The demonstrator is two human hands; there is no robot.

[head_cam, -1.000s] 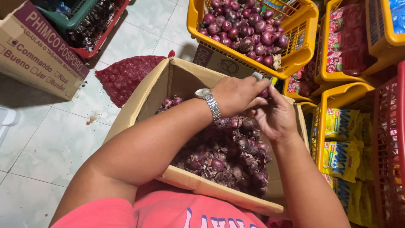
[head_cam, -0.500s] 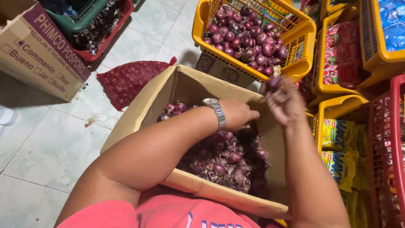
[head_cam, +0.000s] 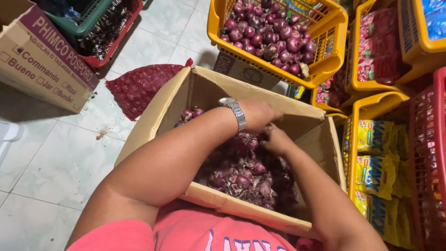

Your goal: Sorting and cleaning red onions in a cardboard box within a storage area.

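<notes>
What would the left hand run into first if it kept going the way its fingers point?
The left hand points across toward the right hand, which lies right by its fingertips, so probably that hand comes first. Beyond it stands the cardboard box's far wall. Depth is hard to judge.

We see red onions, small, purple and mixed with loose papery skins, heaped in an open cardboard box, directly beneath and around our left hand and right hand.
</notes>
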